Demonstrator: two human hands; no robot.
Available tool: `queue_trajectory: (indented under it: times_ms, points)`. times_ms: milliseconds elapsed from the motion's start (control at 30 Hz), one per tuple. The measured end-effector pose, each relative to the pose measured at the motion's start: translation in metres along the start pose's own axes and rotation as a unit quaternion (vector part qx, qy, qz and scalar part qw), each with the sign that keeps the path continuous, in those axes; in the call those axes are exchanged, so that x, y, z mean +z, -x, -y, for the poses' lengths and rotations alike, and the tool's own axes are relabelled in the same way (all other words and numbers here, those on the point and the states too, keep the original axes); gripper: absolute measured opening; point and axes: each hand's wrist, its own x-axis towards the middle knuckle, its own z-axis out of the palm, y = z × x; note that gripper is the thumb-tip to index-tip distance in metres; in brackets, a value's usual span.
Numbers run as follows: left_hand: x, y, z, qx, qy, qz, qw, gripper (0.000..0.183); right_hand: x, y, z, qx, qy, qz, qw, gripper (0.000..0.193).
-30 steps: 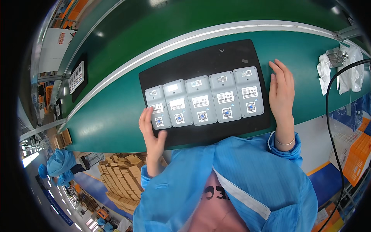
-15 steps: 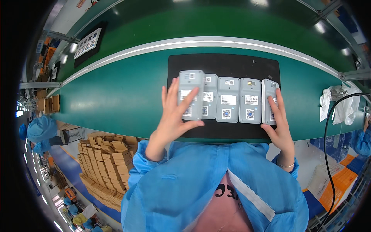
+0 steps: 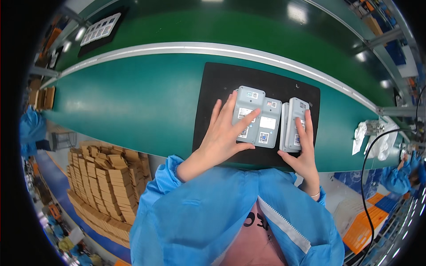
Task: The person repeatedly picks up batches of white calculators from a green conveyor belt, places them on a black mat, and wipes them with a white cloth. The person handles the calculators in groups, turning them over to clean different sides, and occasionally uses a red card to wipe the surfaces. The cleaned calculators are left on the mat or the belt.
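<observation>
Grey handheld devices lie back side up on a black mat [image 3: 213,88], with white labels and square codes. My left hand [image 3: 222,131] is closed on the leftmost device [image 3: 252,101], fingers across its back and thumb at its lower edge. That device overlaps its neighbour, a second grey device [image 3: 267,123]. At the right, my right hand [image 3: 305,153] grips two devices that lean on each other. Its fingers lie over the outer device [image 3: 298,108] and its thumb is at the lower end. The inner device [image 3: 284,128] shows mostly its pale side. Whether more devices lie beneath is hidden.
The green bench [image 3: 133,93] has a metal rail [image 3: 177,48] along its back. White plastic bags [image 3: 380,144] and a black cable [image 3: 364,186] are at the right. A tray of small items [image 3: 101,29] sits far left. Stacked brown cartons [image 3: 104,181] stand on the floor.
The row of devices has been drawn together: my left hand has moved right with its device, and the right-hand devices have closed into a leaning pair. The whole view has turned slightly.
</observation>
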Motion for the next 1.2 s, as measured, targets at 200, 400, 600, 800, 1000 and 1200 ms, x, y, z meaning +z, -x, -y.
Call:
queue_trajectory:
  times_ms: [200,400,600,800,1000,1200]
  points:
    - [0.0,-0.001,0.001,0.003,0.033,0.001,0.999,0.096,0.033,-0.012,0.021,-0.068,0.018,-0.02,0.997,0.104]
    - [-0.017,0.009,-0.005,-0.055,0.322,-0.043,0.944,0.092,0.049,-0.026,0.033,0.025,-0.281,-0.073,0.957,0.102]
    - [0.012,-0.023,-0.038,0.084,0.226,-0.09,0.966,0.09,0.04,-0.034,0.047,0.06,-0.347,-0.054,0.935,0.092]
    - [0.017,-0.03,-0.044,0.139,0.163,-0.03,0.976,0.117,0.027,-0.03,0.036,0.099,-0.295,-0.011,0.95,0.096]
    - [-0.023,-0.029,-0.017,0.003,-0.02,0.105,0.994,0.079,0.006,-0.038,0.006,0.049,0.011,0.011,0.999,0.096]
    - [-0.02,-0.034,-0.026,-0.037,0.198,0.136,0.97,0.089,0.012,-0.037,0.031,0.089,-0.119,0.031,0.988,0.087]
